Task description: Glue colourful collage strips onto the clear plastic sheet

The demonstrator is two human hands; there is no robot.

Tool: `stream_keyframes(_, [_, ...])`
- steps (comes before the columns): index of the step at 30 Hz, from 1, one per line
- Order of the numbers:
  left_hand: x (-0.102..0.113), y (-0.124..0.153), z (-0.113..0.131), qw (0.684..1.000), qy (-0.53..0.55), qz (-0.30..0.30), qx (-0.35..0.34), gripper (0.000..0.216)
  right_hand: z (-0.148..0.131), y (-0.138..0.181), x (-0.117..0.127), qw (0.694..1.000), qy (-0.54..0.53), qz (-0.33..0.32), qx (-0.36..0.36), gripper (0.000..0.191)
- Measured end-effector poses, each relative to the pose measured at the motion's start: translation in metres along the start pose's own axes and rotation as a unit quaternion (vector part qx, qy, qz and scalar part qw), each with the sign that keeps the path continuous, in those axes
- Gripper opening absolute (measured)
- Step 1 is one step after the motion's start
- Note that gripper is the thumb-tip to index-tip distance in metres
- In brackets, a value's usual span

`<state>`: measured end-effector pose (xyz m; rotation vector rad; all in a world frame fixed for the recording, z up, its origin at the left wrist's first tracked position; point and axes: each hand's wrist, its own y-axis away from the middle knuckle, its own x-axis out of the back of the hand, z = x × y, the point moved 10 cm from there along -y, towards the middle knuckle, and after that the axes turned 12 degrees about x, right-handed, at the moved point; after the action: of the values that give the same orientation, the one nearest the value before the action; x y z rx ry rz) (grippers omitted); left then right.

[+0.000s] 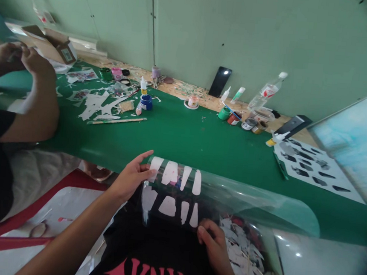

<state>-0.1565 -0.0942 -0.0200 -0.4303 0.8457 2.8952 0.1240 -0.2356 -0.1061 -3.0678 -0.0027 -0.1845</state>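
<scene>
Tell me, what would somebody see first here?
First, the clear plastic sheet with white paper shapes stuck on it, held at the bottom middle by the left hand and right hand. Then the long green table, with little paint pots along its far edge.
</scene>
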Motion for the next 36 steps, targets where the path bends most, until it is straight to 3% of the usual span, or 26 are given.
stream_keyframes(14, [-0.007, -0.003, 0.012, 1.000, -0.011, 0.014, -0.002, 0.068, -0.017, -0.002, 0.009, 1.000, -0.005, 0.010, 0.007, 0.041])
stream_keyframes(36, [-0.013, 0.000, 0.027, 0.995, -0.084, 0.035, -0.037, 0.081, -0.029, -0.004, 0.015, 0.999, 0.007, 0.017, 0.037, 0.040])
